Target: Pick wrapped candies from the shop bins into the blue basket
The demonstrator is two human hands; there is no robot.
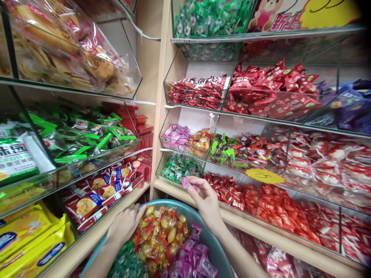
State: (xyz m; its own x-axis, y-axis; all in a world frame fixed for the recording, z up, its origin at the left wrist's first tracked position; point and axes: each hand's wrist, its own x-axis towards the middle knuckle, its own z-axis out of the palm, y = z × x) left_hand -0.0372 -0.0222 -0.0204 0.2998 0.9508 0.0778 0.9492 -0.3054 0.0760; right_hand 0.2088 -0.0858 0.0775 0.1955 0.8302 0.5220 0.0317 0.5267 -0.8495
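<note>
A teal basin (199,222) sits low in front of me, filled with yellow-and-red wrapped sweets (160,233), pink wrapped sweets (193,256) and green ones (126,264). My left hand (124,224) rests on the basin's far left rim, its fingers curled among the yellow sweets. My right hand (204,199) is raised above the basin's far rim and pinches a small pink sweet (188,183) between its fingertips, close to the bin of green sweets (181,166) on the lowest clear shelf.
Clear acrylic bins line the wooden shelves: pink and orange sweets (188,139), red packets (261,92), green sweets up top (211,17), yellow price tag (264,176). To the left stand bins of biscuits (95,193), green packs (87,133) and yellow bags (29,235).
</note>
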